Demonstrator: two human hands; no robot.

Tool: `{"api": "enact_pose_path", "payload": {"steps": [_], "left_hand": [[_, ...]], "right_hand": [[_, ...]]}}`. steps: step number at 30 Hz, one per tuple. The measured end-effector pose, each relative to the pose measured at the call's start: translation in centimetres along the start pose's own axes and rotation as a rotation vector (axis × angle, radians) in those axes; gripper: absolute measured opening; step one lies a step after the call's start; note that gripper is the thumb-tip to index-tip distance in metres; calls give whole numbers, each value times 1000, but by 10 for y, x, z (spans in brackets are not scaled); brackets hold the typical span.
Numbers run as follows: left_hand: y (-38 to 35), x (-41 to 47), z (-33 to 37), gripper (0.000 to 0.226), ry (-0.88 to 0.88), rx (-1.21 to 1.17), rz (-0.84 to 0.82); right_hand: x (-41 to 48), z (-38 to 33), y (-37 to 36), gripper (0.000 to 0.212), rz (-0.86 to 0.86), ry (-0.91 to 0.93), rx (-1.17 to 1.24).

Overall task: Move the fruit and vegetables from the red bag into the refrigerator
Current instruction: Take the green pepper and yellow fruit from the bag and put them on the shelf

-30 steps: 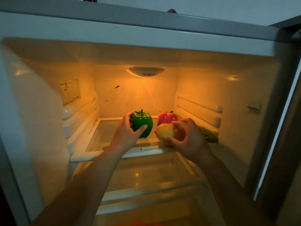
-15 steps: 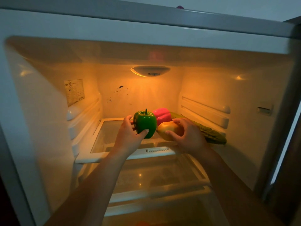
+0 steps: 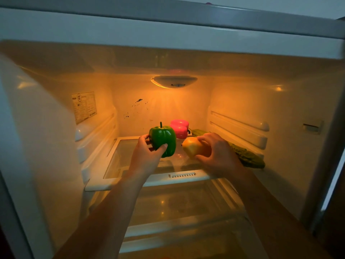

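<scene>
Your two forearms reach up from the bottom of the view into the open refrigerator [image 3: 46, 165]. They pass over the lower glass shelf [image 3: 168, 204] and then over the white front rim of the upper shelf [image 3: 141, 183].

Above that upper shelf, your left hand [image 3: 147, 156] grips the green bell pepper [image 3: 164, 137]. The thumb is curled across its front and the fingers wrap its left side. The pepper is upright, stem up. Whether its base touches the glass cannot be told.

Just to the right, and apart from the pepper, your right hand [image 3: 218, 154] holds the yellow-orange fruit [image 3: 192, 148]. The fingers curl over the top and the thumb is tucked under it. Its pointed end faces the green pepper, and it sits low over the front half of the shelf.

Behind both hands, a red bell pepper [image 3: 179, 128] lies tipped on its side on the same shelf, with its stem pointing right. A long warty green gourd [image 3: 246, 156] lies along the shelf's right edge. It runs from beside the red pepper forward past your right wrist, close to the ribbed right wall.

On the left wall there is a printed label [image 3: 84, 106]. The back wall carries a scatter of dark specks [image 3: 139, 100]. Above them, the lamp [image 3: 173, 81] glows amber from the ceiling of the compartment.
</scene>
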State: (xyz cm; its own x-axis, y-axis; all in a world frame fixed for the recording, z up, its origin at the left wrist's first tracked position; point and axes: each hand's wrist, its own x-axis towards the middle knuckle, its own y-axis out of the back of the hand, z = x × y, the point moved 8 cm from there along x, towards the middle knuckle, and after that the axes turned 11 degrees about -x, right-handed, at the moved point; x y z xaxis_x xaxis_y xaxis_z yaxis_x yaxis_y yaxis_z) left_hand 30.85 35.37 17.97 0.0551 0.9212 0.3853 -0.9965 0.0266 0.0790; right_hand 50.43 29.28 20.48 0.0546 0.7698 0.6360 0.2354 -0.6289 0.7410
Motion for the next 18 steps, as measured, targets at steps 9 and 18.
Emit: {"api": "enact_pose_path", "payload": {"steps": [9,18], "left_hand": [[-11,-5,8,64,-87,-33,-134],[-28,-18,19,63,-146,-61,-367]], "right_hand": [[4,12,20,56,149,-32,200],[-12,4,7,66,-64,-58,499]]}}
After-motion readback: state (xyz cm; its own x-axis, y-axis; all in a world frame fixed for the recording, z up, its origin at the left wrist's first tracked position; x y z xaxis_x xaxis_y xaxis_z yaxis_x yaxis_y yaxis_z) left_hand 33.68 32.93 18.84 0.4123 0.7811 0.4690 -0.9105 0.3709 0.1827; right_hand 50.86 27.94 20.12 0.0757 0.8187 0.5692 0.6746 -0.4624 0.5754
